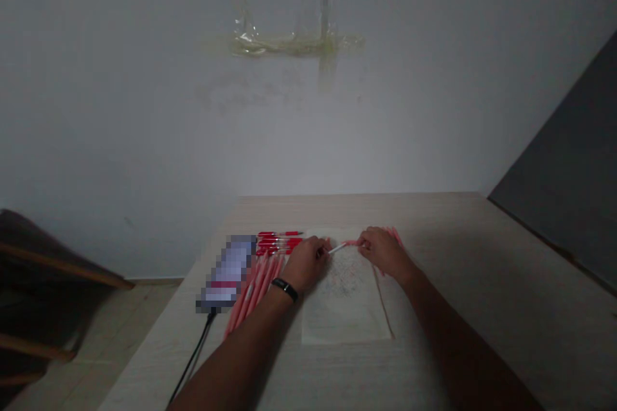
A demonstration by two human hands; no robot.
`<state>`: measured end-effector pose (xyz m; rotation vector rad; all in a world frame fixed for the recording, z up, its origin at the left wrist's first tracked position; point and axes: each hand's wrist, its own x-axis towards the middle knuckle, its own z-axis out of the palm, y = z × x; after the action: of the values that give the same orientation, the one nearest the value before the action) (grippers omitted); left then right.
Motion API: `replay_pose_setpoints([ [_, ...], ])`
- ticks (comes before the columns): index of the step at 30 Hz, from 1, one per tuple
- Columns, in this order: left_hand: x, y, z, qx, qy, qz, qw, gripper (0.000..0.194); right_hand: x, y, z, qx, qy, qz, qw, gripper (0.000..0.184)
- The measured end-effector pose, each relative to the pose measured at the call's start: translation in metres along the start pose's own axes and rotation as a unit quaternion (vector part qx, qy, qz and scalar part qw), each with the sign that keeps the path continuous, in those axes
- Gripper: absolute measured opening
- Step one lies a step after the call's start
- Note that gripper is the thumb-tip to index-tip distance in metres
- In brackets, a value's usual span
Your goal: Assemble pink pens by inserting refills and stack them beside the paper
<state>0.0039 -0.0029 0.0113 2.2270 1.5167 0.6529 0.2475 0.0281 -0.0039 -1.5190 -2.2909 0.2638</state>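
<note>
Both my hands rest on a sheet of paper [344, 314] with scribbles on a pale wooden table [482, 282]. My left hand [304, 262], with a black wristband, is closed on the red end of a pen part. My right hand [383, 251] is pinched on the other end of a thin white and pink pen piece [343, 246] that spans between the two hands. Several red capped pens [279, 241] lie in a row just left of my left hand. Several pink pen barrels [255, 289] lie below them.
A phone [229, 271] lies left of the pens, with a black cable [195, 356] running off the table's near edge. More pink barrels [395, 234] peek out behind my right hand. A wooden chair [38, 282] stands at the left. The wall is close behind the table.
</note>
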Motion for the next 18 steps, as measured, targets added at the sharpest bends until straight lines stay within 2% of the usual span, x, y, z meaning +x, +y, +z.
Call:
replay_pose_setpoints([
  [5, 0.0003, 0.0015, -0.0017, 0.011, -0.003, -0.002, 1.0, 0.017, -0.0015, -0.0003, 0.0001, 0.016, 0.008, -0.001, 1.0, 0.003],
  [11, 0.0013, -0.001, 0.0003, 0.003, -0.006, 0.001, 1.0, 0.017, -0.0004, -0.0015, -0.0005, 0.028, -0.035, -0.028, 0.999, 0.007],
  [18, 0.0009, 0.0016, -0.0014, 0.005, 0.003, 0.011, 1.0, 0.022, -0.0004, -0.0072, -0.005, 0.041, 0.023, -0.054, 0.997, 0.008],
])
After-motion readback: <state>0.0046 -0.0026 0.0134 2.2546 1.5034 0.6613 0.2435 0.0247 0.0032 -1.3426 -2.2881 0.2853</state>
